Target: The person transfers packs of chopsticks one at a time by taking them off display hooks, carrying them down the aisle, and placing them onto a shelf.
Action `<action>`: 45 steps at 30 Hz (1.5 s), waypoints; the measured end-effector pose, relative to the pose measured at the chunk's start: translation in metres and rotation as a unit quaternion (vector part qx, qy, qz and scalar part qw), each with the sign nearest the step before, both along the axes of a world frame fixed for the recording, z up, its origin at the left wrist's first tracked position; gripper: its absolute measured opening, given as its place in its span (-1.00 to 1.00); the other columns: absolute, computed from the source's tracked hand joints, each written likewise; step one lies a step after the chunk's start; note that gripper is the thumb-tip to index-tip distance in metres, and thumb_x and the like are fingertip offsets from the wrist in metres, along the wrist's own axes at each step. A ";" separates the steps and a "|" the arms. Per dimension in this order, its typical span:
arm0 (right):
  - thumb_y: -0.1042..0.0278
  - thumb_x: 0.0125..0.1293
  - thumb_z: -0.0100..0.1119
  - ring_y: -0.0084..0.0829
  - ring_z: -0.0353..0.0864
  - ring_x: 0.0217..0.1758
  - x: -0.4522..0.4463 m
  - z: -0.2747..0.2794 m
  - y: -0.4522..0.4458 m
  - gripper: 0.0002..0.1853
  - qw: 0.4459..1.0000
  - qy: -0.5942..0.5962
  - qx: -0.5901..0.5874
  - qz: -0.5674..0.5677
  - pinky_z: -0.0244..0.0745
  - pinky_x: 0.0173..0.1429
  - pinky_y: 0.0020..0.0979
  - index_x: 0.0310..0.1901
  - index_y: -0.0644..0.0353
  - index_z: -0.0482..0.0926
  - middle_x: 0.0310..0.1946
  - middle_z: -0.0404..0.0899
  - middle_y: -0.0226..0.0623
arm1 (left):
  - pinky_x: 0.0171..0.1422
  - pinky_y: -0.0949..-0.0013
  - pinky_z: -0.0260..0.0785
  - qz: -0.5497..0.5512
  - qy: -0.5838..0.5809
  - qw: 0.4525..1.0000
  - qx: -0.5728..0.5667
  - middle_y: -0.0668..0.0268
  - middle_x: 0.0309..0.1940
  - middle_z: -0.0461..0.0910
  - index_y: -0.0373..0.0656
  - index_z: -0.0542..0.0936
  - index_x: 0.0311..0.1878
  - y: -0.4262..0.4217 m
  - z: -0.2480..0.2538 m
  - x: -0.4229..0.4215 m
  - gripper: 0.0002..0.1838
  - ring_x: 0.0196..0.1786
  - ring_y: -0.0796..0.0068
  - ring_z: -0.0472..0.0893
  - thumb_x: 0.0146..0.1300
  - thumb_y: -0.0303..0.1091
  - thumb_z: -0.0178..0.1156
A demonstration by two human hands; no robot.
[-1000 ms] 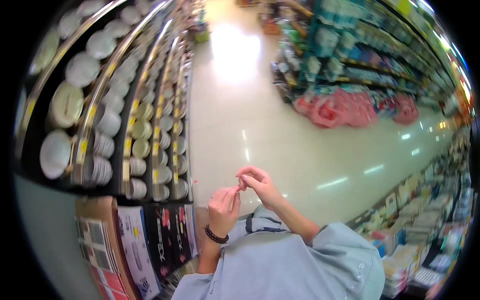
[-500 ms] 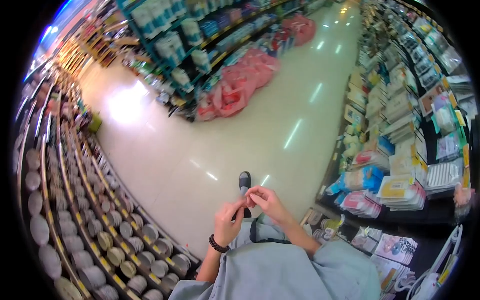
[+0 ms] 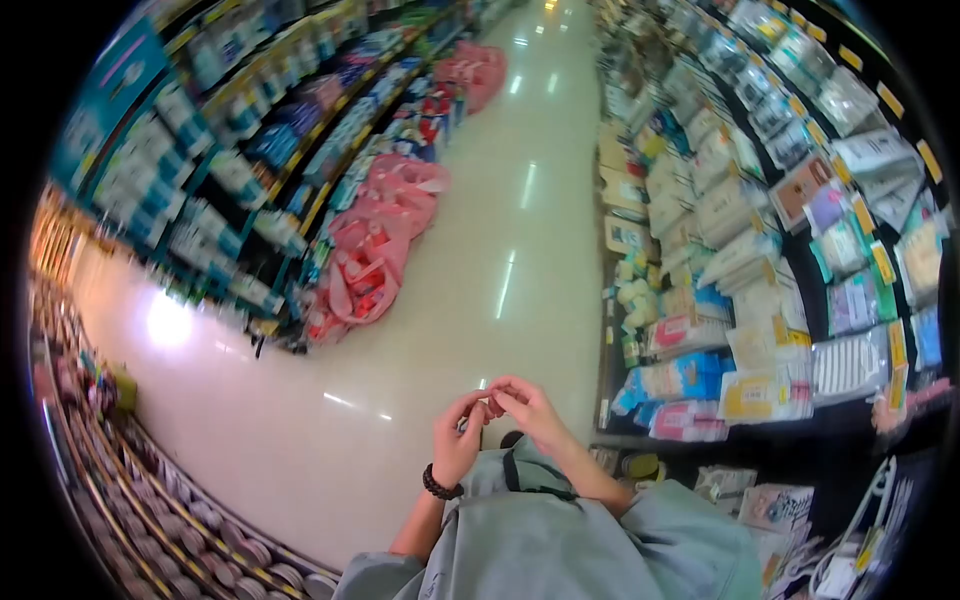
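Observation:
My left hand (image 3: 460,435) is raised in front of my grey-green clothing (image 3: 560,540), with a dark beaded bracelet (image 3: 440,484) at its wrist. Its fingertips meet those of my right hand (image 3: 525,408), which has its fingers curled inward. Both hands are closed at the fingertips, and whether anything small lies between them is too small to make out. Below the hands a black strap (image 3: 530,480) crosses the clothing.
Shelves of packaged goods (image 3: 765,395) line the right side. Pink plastic bags (image 3: 370,250) lie on the floor (image 3: 470,290) beside the teal shelving (image 3: 120,90). Rows of dishes (image 3: 160,520) fill the lower-left shelves. A hand (image 3: 890,412) shows at the right edge.
The view has turned to the right, bringing the aisle and packaged goods into the middle and right while the dish shelves shift to the lower left. My hands stay together at the fingertips.

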State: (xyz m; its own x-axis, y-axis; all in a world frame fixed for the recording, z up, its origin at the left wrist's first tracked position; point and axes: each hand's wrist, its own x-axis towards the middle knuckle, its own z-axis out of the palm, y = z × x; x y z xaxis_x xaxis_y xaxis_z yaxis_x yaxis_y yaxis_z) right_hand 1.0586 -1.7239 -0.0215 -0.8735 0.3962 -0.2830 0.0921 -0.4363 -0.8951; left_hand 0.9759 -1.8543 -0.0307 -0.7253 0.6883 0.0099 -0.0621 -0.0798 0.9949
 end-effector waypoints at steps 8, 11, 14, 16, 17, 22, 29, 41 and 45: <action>0.44 0.45 0.04 -0.60 0.49 -0.25 -0.038 -0.006 0.099 -0.86 0.992 0.016 -0.017 -0.121 0.42 -0.11 -0.49 -0.07 0.27 0.54 -0.32 0.56 -0.42 | -0.22 0.50 0.44 -0.151 0.036 0.988 -0.027 0.31 -0.41 0.62 -0.30 0.62 0.04 0.131 0.003 -0.073 -0.78 -0.35 0.61 0.55 0.41 -0.53 0.07; 0.45 0.44 0.04 -0.61 0.49 -0.27 -0.059 -0.015 0.151 -0.87 0.989 0.033 -0.016 -0.142 0.42 -0.12 -0.49 -0.09 0.29 0.53 -0.34 0.55 -0.43 | -0.21 0.51 0.44 -0.171 0.022 0.985 -0.030 0.31 -0.42 0.60 -0.31 0.61 0.06 0.186 -0.003 -0.095 -0.76 -0.36 0.61 0.54 0.42 -0.52 0.05; 0.45 0.44 0.06 -0.60 0.51 -0.24 -0.087 -0.034 0.208 -0.86 0.988 0.041 -0.001 -0.148 0.45 -0.10 -0.48 -0.08 0.30 0.54 -0.30 0.57 -0.44 | -0.19 0.50 0.44 -0.172 0.035 0.983 -0.051 0.33 -0.42 0.59 -0.31 0.59 0.11 0.242 -0.004 -0.118 -0.73 -0.35 0.60 0.54 0.42 -0.51 0.05; 0.44 0.43 0.08 -0.60 0.54 -0.21 -0.109 -0.033 0.251 -0.85 0.988 0.040 0.019 -0.145 0.48 -0.07 -0.48 -0.07 0.30 0.55 -0.27 0.58 -0.44 | -0.19 0.50 0.44 -0.179 0.042 0.980 -0.073 0.34 -0.41 0.57 -0.31 0.57 0.14 0.282 0.001 -0.138 -0.71 -0.33 0.60 0.54 0.42 -0.51 0.04; 0.44 0.43 0.09 -0.60 0.55 -0.19 -0.120 -0.029 0.273 -0.84 0.988 0.039 0.031 -0.144 0.49 -0.06 -0.48 -0.06 0.31 0.56 -0.27 0.59 -0.44 | -0.19 0.50 0.43 -0.181 0.044 0.979 -0.080 0.34 -0.40 0.57 -0.31 0.56 0.16 0.303 0.005 -0.149 -0.70 -0.33 0.61 0.54 0.42 -0.51 0.04; 0.39 0.40 0.18 -0.58 0.60 -0.14 -0.167 -0.023 0.378 -0.79 0.982 0.024 0.137 -0.131 0.51 -0.01 -0.48 -0.03 0.31 0.61 -0.22 0.66 -0.38 | -0.13 0.51 0.42 -0.189 0.036 0.979 -0.063 0.36 -0.39 0.54 -0.32 0.55 0.14 0.402 0.023 -0.203 -0.72 -0.28 0.62 0.53 0.44 -0.51 0.03; 0.41 0.40 0.16 -0.57 0.59 -0.25 -0.218 -0.013 0.477 -0.78 0.968 0.021 0.127 -0.217 0.53 -0.13 -0.48 -0.05 0.37 0.62 -0.27 0.65 -0.32 | -0.09 0.48 0.44 -0.209 0.027 0.977 -0.040 0.35 -0.34 0.56 -0.35 0.56 0.13 0.520 0.013 -0.258 -0.73 -0.26 0.60 0.54 0.43 -0.53 0.04; 0.39 0.43 0.13 -0.58 0.60 -0.17 -0.373 -0.046 0.715 -0.76 0.965 -0.063 0.192 -0.166 0.51 -0.03 -0.46 -0.02 0.39 0.61 -0.25 0.68 -0.34 | -0.04 0.48 0.46 -0.232 -0.036 0.971 -0.051 0.35 -0.34 0.57 -0.34 0.55 0.15 0.750 -0.022 -0.422 -0.71 -0.22 0.59 0.57 0.41 -0.52 0.07; 0.41 0.42 0.10 -0.58 0.56 -0.32 -0.435 -0.029 0.791 -0.76 0.949 -0.022 0.236 -0.208 0.51 -0.21 -0.47 -0.05 0.41 0.60 -0.35 0.65 -0.32 | -0.06 0.48 0.46 -0.236 -0.012 0.971 -0.025 0.34 -0.34 0.59 -0.34 0.55 0.15 0.828 -0.008 -0.481 -0.70 -0.24 0.59 0.58 0.40 -0.53 0.06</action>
State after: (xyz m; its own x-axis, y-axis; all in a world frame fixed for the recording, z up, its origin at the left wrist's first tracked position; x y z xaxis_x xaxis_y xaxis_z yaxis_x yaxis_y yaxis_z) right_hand 0.6238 -0.9328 -0.0504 -0.6053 0.7957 -0.0212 0.0419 0.0053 -0.9991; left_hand 0.4949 -1.0267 -0.0383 -0.3286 0.9434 -0.0453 -0.1036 0.0117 0.9945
